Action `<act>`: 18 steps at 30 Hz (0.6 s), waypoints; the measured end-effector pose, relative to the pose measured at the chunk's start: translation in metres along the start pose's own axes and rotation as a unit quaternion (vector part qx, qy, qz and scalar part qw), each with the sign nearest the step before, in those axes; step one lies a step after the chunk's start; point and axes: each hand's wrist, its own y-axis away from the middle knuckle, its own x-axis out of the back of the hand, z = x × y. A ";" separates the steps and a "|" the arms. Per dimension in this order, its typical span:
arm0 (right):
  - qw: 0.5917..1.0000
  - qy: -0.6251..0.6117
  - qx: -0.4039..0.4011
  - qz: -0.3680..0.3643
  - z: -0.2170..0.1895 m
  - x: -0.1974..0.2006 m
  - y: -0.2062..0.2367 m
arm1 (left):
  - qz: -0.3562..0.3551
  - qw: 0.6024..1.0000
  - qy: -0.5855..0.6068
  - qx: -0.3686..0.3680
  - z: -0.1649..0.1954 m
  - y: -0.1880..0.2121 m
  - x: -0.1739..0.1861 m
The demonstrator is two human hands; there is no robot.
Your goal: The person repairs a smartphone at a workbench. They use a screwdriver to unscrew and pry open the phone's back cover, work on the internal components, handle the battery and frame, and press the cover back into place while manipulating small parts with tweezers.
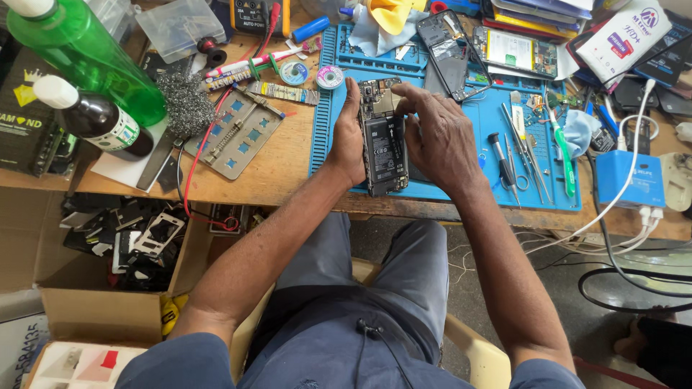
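From the head view: the opened phone (384, 137) stands on edge at the near side of the blue mat (447, 191), back exposed, battery showing. The left hand (348, 140) is clamped along its left side, steadying it. The right hand (436, 137) curls over the right side, fingertips (401, 92) pinching at the upper board, likely to work a small part. Screwdrivers and tweezers (519, 155) lie just to the right, within reach. Two bottles (86, 79) sit at the bench's far-left corner.

Green bottle (86, 54) top cut off; opened phone (386, 144) edges hidden under hands.
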 end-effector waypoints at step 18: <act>0.968 -0.193 -0.144 0.070 0.010 -0.014 0.002 | -0.043 0.999 -0.025 0.018 -0.003 -0.004 0.013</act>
